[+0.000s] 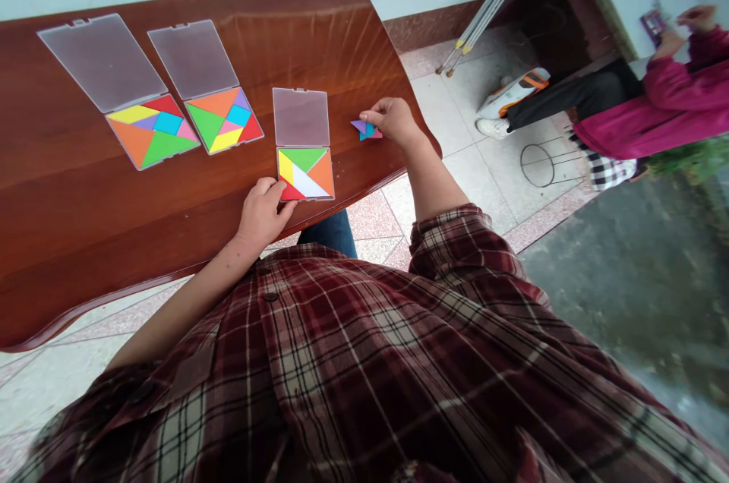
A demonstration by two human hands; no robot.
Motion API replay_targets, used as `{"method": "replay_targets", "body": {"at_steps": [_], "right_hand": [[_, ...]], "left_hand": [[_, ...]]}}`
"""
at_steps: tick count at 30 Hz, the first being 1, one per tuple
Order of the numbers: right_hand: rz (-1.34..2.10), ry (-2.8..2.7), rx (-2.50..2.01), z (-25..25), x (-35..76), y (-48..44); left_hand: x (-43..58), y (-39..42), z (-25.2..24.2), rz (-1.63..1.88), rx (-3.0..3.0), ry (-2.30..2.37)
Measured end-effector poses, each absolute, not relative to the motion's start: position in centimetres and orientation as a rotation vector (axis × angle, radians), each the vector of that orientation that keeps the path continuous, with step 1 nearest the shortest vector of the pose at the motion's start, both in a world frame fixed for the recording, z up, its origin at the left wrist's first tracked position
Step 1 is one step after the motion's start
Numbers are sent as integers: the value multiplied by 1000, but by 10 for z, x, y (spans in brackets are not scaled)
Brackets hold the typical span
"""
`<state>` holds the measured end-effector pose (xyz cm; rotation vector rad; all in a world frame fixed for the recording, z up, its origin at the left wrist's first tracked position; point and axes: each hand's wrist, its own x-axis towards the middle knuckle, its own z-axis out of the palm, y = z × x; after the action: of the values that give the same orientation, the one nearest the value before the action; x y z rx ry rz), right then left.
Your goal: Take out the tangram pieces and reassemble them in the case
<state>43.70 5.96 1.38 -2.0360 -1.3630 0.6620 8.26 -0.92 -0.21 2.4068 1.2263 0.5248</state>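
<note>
From my remote seat, I see three loose puzzle pieces on the table (114, 232): a purple piece (357, 124), a blue piece (367, 132) and a pink piece (377, 134). They lie bunched together right at the fingertips of the right hand (366, 115), which comes in over them from above. They look flat, smooth and brightly coloured; the purple one shows a pointed corner, and the hand hides part of the group. That hand's thumb and forefinger are drawn close together, but I cannot tell whether a piece is pinched.

Left of the pieces, an open case (307, 181) holds green, yellow, orange and red shapes around a bare white patch. Its clear lid (301, 117) lies folded back. The left hand (283, 197) touches the case's near left corner, thumb and forefinger apart; whether it grips, I cannot tell.

Farther left, two filled cases (194, 58) lie open. Beyond the table's right end, I see another person in a magenta top (683, 99).
</note>
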Motion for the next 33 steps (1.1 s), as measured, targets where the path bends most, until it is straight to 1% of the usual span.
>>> {"method": "replay_targets", "body": {"at_steps": [3,9,12,16,21,24,27,29,33], "right_hand": [[592,-1367,-2099,12,441,58],[607,-1365,-2094,15,436,52],[632,-1525,-2077,19,436,49],[563,-1819,-2189,21,436,46],[510,-1958,-2197,21,433,46],[486,-1991,-2196,31,426,42],[502,-2011,-2112,49,407,31],[595,-2070,-1992,59,387,20],[737,-2412,-1702,65,341,4]], "left_hand": [[84,-10,1,496,2396,1233],[83,-10,3,506,2374,1235],[82,-10,1,521,2370,1229],[83,-10,0,512,2367,1230],[83,-9,1,503,2363,1229],[84,-9,1,504,2363,1232],[84,-9,0,499,2360,1231],[83,-9,-1,501,2361,1226],[83,-10,-3,515,2371,1219]]}}
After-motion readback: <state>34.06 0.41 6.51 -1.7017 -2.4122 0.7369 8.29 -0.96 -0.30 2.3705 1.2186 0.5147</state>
